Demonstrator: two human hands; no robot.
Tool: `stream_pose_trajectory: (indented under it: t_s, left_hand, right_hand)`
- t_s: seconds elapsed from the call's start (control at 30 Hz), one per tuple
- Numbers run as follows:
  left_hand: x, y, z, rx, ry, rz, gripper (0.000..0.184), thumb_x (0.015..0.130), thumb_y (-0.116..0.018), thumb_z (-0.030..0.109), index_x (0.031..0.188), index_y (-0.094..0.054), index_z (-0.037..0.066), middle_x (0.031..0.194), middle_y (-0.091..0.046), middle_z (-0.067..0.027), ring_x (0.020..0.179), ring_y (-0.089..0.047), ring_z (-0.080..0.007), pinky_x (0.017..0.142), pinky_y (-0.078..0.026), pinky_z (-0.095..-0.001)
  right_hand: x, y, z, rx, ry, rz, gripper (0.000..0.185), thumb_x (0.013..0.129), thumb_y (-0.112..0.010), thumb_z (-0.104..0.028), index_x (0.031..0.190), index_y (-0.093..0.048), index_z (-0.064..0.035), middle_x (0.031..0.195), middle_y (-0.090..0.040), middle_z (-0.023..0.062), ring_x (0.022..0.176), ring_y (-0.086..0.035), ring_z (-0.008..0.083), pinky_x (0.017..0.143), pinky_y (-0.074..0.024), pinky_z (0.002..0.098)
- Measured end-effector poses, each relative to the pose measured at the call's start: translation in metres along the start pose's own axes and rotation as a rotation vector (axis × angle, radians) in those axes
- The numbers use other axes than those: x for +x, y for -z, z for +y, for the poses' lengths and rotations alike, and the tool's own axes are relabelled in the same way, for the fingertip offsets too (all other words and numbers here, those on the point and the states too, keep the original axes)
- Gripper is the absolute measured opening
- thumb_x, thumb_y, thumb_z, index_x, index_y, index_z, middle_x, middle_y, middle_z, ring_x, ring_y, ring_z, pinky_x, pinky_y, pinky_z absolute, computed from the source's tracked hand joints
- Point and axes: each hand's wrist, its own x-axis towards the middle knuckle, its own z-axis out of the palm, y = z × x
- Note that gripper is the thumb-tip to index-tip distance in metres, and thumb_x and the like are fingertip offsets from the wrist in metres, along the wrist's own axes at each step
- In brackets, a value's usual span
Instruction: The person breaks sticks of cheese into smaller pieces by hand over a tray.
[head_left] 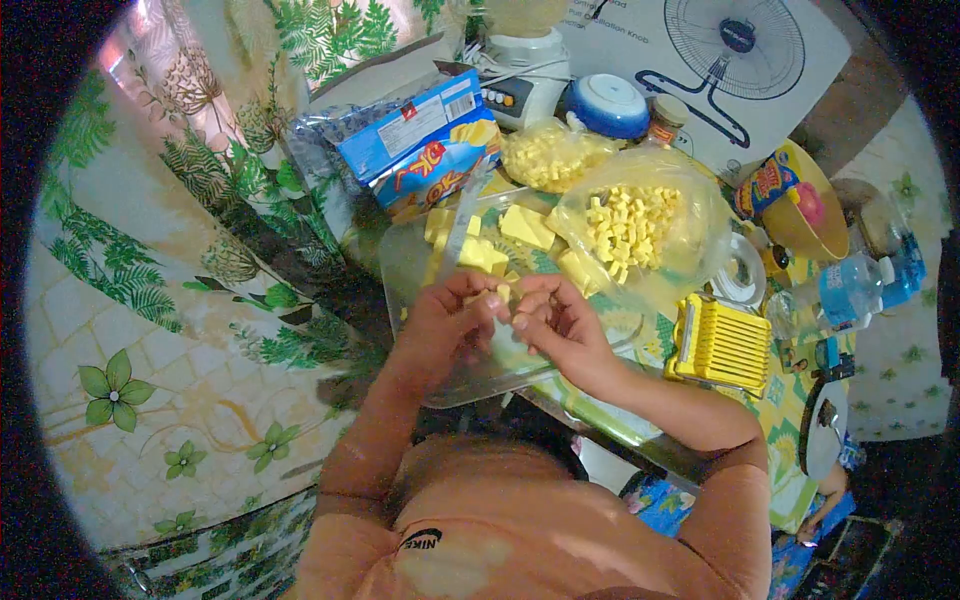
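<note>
My left hand (445,325) is closed, with a knife (460,225) blade sticking up from it; the handle is hidden inside the hand. The fingertips of my right hand (562,325) pinch a small yellow piece of what looks like cheese (503,293), and my left fingertips meet it there too. Beneath both hands lies a clear plastic tray (425,385). Larger yellow blocks (527,228) rest in it, just beyond my fingers. To the right of them, an open clear bag (700,235) holds many small yellow cubes (630,232).
A yellow slicer (718,345) stands right of my right hand. Behind are a second bag of cubes (555,155), a blue box (425,140), a blender base (525,75) and a blue bowl (607,105). A yellow bowl (815,215) and water bottle (850,290) sit at right.
</note>
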Motion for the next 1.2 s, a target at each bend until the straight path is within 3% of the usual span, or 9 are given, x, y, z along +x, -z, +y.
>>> stream_pose_trajectory:
  t_s: [0.1, 0.2, 0.27, 0.33, 0.4, 0.6, 0.8, 1.0, 1.2]
  left_hand:
    - [0.006, -0.001, 0.026, 0.12, -0.164, -0.044, 0.018, 0.083, -0.061, 0.021, 0.096, -0.059, 0.008, 0.07, -0.057, 0.0009, 0.053, -0.05, -0.0041, 0.043, -0.034, -0.0181]
    - [0.013, -0.019, 0.056, 0.298, -0.244, -0.089, 0.018, 0.083, -0.061, 0.021, 0.092, -0.06, 0.006, 0.072, -0.059, -0.0019, 0.059, -0.054, -0.0101, 0.051, -0.04, -0.0234]
    - [0.039, -0.027, 0.048, 0.684, -0.888, -0.079, 0.019, 0.081, -0.061, 0.02, 0.091, -0.06, 0.005, 0.075, -0.061, -0.0062, 0.065, -0.057, -0.0183, 0.058, -0.044, -0.0297]
    - [0.055, -0.042, 0.049, 0.873, -1.085, -0.142, 0.02, 0.079, -0.062, 0.019, 0.092, -0.061, 0.005, 0.081, -0.061, -0.0096, 0.073, -0.059, -0.025, 0.065, -0.046, -0.0346]
    - [0.064, -0.065, 0.055, 0.866, -0.826, -0.28, 0.022, 0.076, -0.062, 0.019, 0.095, -0.061, 0.008, 0.087, -0.06, -0.0121, 0.083, -0.058, -0.0304, 0.073, -0.047, -0.0382]
    - [0.115, -0.11, 0.051, 1.122, -1.021, -0.329, 0.024, 0.074, -0.055, 0.008, 0.097, -0.06, 0.005, 0.087, -0.058, -0.016, 0.087, -0.056, -0.0346, 0.081, -0.044, -0.0402]
    - [0.135, -0.116, 0.052, 1.224, -0.914, -0.341, 0.038, 0.072, -0.048, 0.003, 0.11, -0.057, 0.005, 0.102, -0.059, -0.0193, 0.097, -0.054, -0.0355, 0.088, -0.041, -0.0415]
    - [0.096, -0.086, 0.068, 1.124, -0.801, -0.47, 0.041, 0.075, -0.047, 0.006, 0.114, -0.056, 0.008, 0.113, -0.056, -0.0193, 0.102, -0.054, -0.0359, 0.091, -0.041, -0.0399]
    - [0.047, -0.033, 0.069, 0.861, -0.73, -0.379, 0.038, 0.08, -0.053, 0.009, 0.117, -0.054, 0.007, 0.118, -0.055, -0.0144, 0.105, -0.055, -0.0282, 0.086, -0.045, -0.0376]
  right_hand:
    - [-0.002, 0.0, 0.0, -0.209, -0.027, -0.08, 0.029, 0.082, -0.061, -0.009, 0.109, -0.051, -0.0059, 0.086, -0.053, 0.0011, 0.069, -0.05, 0.0075, 0.062, -0.0415, 0.0214]
    - [-0.004, 0.002, 0.005, -0.287, 0.01, -0.156, 0.026, 0.08, -0.061, -0.008, 0.105, -0.054, -0.0054, 0.088, -0.054, 0.0047, 0.069, -0.051, 0.0108, 0.063, -0.0425, 0.0247]
    - [-0.004, 0.002, 0.002, -0.333, 0.018, -0.157, 0.022, 0.08, -0.061, -0.008, 0.101, -0.056, -0.0045, 0.088, -0.054, 0.0057, 0.069, -0.052, 0.012, 0.063, -0.0428, 0.0254]
    - [-0.004, 0.0, 0.002, -0.345, 0.031, -0.167, 0.017, 0.082, -0.06, -0.007, 0.098, -0.057, -0.0039, 0.083, -0.052, 0.0027, 0.067, -0.049, 0.0088, 0.06, -0.0397, 0.023]
    - [-0.003, 0.0, 0.005, -0.321, 0.046, -0.183, 0.011, 0.085, -0.058, -0.006, 0.095, -0.057, -0.0035, 0.074, -0.047, -0.0042, 0.063, -0.041, 0.0014, 0.054, -0.0331, 0.0175]
    - [-0.002, 0.001, 0.006, -0.406, 0.162, -0.222, 0.01, 0.084, -0.059, -0.006, 0.093, -0.059, -0.0027, 0.076, -0.05, -0.001, 0.064, -0.045, 0.0041, 0.056, -0.0373, 0.0204]
    - [-0.003, 0.002, 0.0, -0.495, 0.223, -0.214, 0.008, 0.082, -0.06, -0.005, 0.09, -0.06, -0.0041, 0.078, -0.052, 0.0024, 0.064, -0.048, 0.0073, 0.057, -0.0382, 0.0209]
    - [-0.002, 0.005, -0.008, -0.945, 0.542, -0.237, 0.016, 0.074, -0.062, -0.006, 0.09, -0.061, -0.006, 0.083, -0.053, 0.0082, 0.076, -0.053, 0.0246, 0.064, -0.0443, 0.0323]
    - [0.007, 0.009, -0.028, -1.302, 0.426, -0.025, 0.037, 0.076, -0.06, -0.019, 0.109, -0.051, -0.0053, 0.095, -0.053, 0.0131, 0.098, -0.049, 0.0331, 0.084, -0.04, 0.0414]
